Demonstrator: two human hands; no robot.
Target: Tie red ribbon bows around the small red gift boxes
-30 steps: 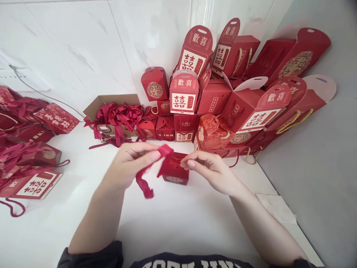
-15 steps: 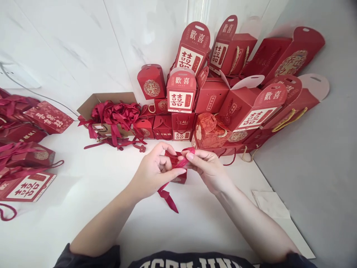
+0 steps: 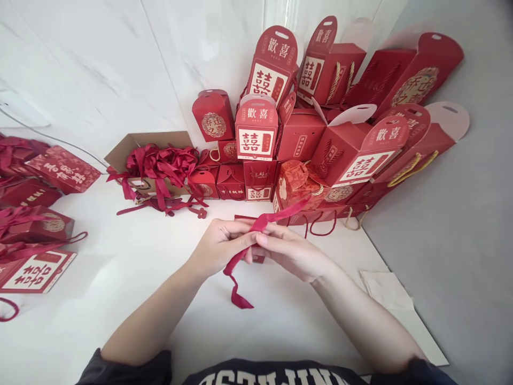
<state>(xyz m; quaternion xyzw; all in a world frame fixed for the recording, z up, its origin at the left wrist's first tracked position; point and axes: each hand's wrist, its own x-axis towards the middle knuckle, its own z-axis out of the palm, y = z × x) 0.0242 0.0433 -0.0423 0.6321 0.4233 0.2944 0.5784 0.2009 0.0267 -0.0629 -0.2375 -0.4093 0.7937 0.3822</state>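
A dark red ribbon (image 3: 236, 261) runs diagonally between my two hands. One end trails toward me over the table, and the other sticks out up and to the right. My left hand (image 3: 220, 246) pinches the ribbon between thumb and fingers. Pressed against it, my right hand (image 3: 288, 248) also grips the ribbon, thumb on top near the left thumb. Beneath both hands sits a small red gift box (image 3: 258, 259), mostly covered by them; only its back edge and a lower corner show.
Red gift boxes (image 3: 256, 128) with cord handles are stacked against the wall ahead and right. An open cardboard box (image 3: 116, 155) full of ribbons (image 3: 164, 166) stands back left. Ribboned boxes (image 3: 48, 224) lie far left. A white sheet (image 3: 387, 289) lies right.
My hands have come closer together over the small box. The ribbon, bunched between the fingers before, now stretches out past them with its far end extended up and right.
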